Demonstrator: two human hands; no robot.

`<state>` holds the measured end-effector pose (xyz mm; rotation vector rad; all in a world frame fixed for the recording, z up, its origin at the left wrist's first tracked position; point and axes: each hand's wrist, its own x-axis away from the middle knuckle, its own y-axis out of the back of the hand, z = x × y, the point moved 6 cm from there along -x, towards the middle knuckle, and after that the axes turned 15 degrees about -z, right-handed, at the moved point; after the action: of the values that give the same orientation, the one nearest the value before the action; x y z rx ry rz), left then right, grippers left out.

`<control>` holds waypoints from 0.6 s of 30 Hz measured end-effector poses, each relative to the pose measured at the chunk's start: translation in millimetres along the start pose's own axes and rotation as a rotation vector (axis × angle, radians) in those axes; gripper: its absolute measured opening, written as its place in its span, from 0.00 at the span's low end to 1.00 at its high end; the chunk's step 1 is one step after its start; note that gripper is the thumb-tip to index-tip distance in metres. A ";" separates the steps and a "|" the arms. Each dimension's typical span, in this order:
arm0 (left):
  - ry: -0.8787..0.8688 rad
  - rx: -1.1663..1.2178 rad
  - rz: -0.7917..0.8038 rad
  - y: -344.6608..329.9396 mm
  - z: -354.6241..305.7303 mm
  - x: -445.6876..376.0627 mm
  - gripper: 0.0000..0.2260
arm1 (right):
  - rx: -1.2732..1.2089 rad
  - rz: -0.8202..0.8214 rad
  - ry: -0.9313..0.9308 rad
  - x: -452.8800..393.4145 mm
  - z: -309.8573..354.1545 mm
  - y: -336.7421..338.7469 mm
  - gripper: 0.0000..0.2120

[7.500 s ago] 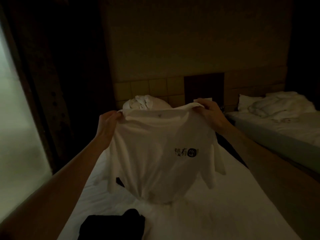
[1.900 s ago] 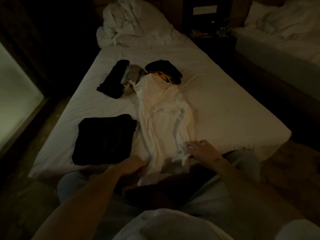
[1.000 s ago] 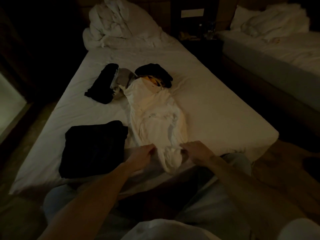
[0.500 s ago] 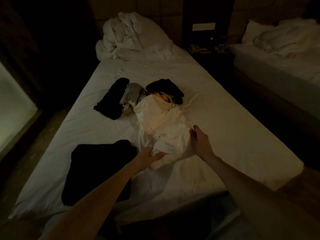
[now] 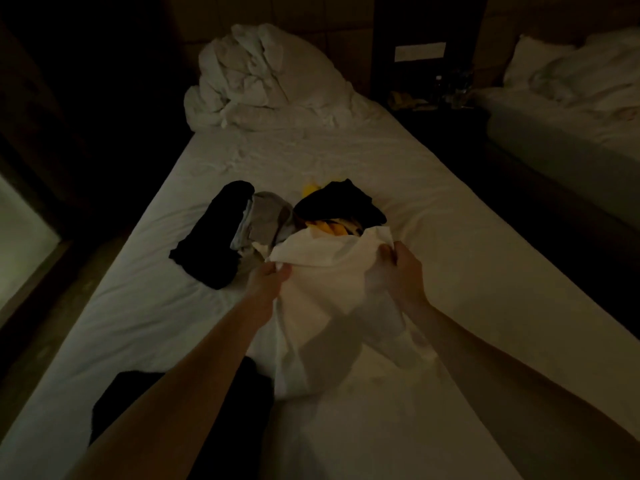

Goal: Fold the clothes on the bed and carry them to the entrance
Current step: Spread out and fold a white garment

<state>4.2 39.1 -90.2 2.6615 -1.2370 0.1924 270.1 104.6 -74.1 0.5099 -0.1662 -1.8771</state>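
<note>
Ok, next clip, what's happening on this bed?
A person is folding a white T-shirt on the bed. The left hand and right hand each grip its far edge, lifted off the sheet. Beyond it lies a small heap of dark, grey and yellow clothes, not yet folded. A folded black garment sits near the left forearm. Nothing has been carried off yet.

bare sheet [image 5: 450, 237] right, clothes pile [image 5: 277, 216] ahead, black garment [image 5: 138, 403] left

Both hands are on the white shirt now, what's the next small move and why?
Probably draw the white shirt back toward you and lay it flat: the left hand and right hand pinch its far edge, raised over the unfolded pile.
</note>
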 end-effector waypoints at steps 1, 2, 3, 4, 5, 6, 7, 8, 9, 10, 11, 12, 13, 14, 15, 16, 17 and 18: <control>-0.046 -0.084 -0.053 -7.0 -2.7 -17.0 0.08 | 0.029 0.007 -0.014 -13.5 -7.7 -13.9 0.11; -0.076 -0.156 -0.098 -14.2 -3.4 -31.7 0.12 | 0.075 0.014 -0.038 -27.1 -17.9 -28.8 0.11; -0.097 -0.212 -0.134 -22.0 -6.4 -40.4 0.14 | 0.147 0.028 -0.061 -39.7 -29.7 -44.2 0.13; -0.127 -0.259 -0.148 -29.9 -6.0 -51.4 0.15 | 0.237 0.060 -0.093 -50.5 -43.2 -59.6 0.15; -0.166 -0.300 -0.150 -37.7 -2.1 -64.2 0.16 | 0.323 0.097 -0.136 -59.0 -56.2 -73.3 0.17; -0.196 -0.356 -0.149 -43.5 2.6 -74.4 0.15 | 0.383 0.134 -0.186 -64.7 -67.8 -84.2 0.19; -0.218 -0.400 -0.171 -46.3 5.2 -81.5 0.14 | 0.428 0.168 -0.218 -69.1 -76.4 -92.5 0.20; -0.211 -0.436 -0.207 -45.9 9.5 -88.1 0.15 | 0.444 0.201 -0.223 -72.1 -80.5 -98.8 0.20; -0.223 -0.437 -0.264 -42.9 11.8 -93.0 0.18 | 0.433 0.234 -0.220 -74.8 -81.9 -103.7 0.20; -0.241 -0.427 -0.315 -37.9 11.3 -93.8 0.24 | 0.389 0.251 -0.227 -76.8 -82.0 -107.3 0.20; -0.260 -0.418 -0.357 -32.6 10.8 -92.4 0.29 | 0.337 0.258 -0.244 -77.6 -80.7 -109.0 0.20; -0.262 -0.412 -0.392 -27.5 9.5 -88.5 0.31 | 0.288 0.248 -0.256 -77.2 -78.5 -108.6 0.20; -0.245 -0.411 -0.419 -23.5 6.4 -81.1 0.32 | 0.241 0.231 -0.256 -75.9 -74.4 -106.5 0.19; -0.242 -0.422 -0.447 -19.7 2.2 -72.4 0.32 | 0.182 0.209 -0.261 -73.7 -71.2 -103.2 0.17; -0.257 -0.431 -0.453 -17.7 -0.8 -67.6 0.31 | 0.099 0.190 -0.275 -69.8 -65.3 -98.1 0.17; -0.273 -0.441 -0.428 -17.9 -6.0 -62.8 0.29 | 0.016 0.180 -0.297 -65.4 -58.7 -91.4 0.18; -0.298 -0.450 -0.384 -19.7 -11.2 -58.7 0.25 | -0.049 0.181 -0.315 -61.2 -50.7 -83.4 0.20; -0.331 -0.472 -0.307 -22.0 -18.1 -53.3 0.19 | -0.088 0.196 -0.329 -57.5 -43.6 -75.4 0.22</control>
<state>-13.7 96.7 -86.0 2.4654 -0.7969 -0.5367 239.6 190.6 -124.6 0.1164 -0.3372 -1.7559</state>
